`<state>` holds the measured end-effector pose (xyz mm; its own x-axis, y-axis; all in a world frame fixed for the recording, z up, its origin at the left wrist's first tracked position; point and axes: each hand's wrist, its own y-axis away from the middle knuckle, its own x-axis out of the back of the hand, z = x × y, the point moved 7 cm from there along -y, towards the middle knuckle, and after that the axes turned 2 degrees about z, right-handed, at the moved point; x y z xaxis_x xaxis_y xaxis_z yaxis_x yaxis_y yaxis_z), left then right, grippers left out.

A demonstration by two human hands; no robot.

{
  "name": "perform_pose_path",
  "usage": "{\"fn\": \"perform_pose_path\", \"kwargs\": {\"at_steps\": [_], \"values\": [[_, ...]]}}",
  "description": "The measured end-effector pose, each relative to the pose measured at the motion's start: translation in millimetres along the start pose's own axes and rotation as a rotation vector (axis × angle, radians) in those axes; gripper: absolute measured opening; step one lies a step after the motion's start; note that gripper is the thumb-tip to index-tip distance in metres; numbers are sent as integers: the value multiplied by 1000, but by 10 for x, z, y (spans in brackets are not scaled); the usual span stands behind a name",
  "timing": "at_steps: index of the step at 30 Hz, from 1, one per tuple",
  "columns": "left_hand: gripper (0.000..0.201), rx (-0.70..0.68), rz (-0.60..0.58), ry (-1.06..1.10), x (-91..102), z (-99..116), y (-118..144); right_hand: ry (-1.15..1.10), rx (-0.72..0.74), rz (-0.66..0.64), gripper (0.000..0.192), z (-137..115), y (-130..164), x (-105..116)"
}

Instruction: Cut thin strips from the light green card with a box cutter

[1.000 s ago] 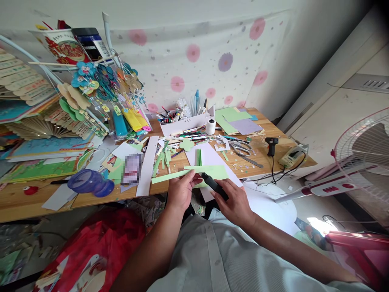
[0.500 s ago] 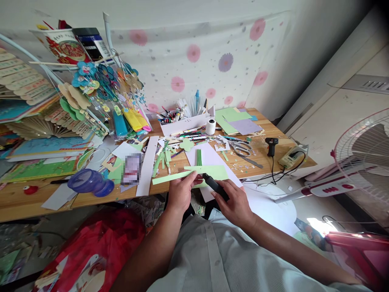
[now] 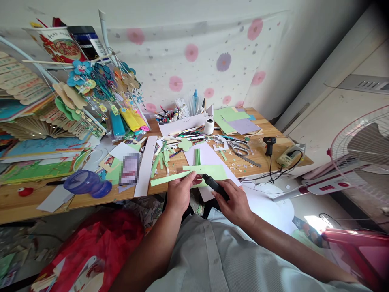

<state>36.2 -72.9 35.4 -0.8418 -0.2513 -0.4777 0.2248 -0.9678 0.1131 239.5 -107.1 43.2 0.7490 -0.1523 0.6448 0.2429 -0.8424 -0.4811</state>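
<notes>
Wide wooden tabletop point(image 3: 27, 205) fills the middle of the frame, crowded with craft clutter: paper fans point(image 3: 33, 105) stacked at upper left, a pen box point(image 3: 182, 121) at centre back, glue gun point(image 3: 269, 144) and scissors point(image 3: 241, 148) towards the right. At lower centre, a green sheet point(image 3: 215, 170) lies on white paper point(image 3: 209, 156) at the near edge. Left hand point(image 3: 179, 194) pinches the sheet's long green strip point(image 3: 170, 177), thumb on top, pressing it flat. Right hand point(image 3: 235, 205) is wrapped round a black cutter point(image 3: 214, 185), its tip at the sheet just beside the left thumb. Hands sit close together. This looks like the slicing step, a strip being parted from the sheet. Next move would call for a steady, straight draw of the blade, left fingers kept off its line.
</notes>
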Motion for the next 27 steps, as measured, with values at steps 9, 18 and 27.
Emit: {"fn": "perform_pose_path", "kwargs": {"at_steps": [9, 18, 27], "values": [[36, 6, 12, -13, -4, 8, 10, 5, -6, 17, 29, 31, 28, 18], [41, 5, 26, -29, -6, 30, 18, -28, 7, 38, 28, 47, 36, 38], [42, 6, 21, -44, -30, 36, 33, -44, -1, 47, 29, 41, 42, 60]]}}
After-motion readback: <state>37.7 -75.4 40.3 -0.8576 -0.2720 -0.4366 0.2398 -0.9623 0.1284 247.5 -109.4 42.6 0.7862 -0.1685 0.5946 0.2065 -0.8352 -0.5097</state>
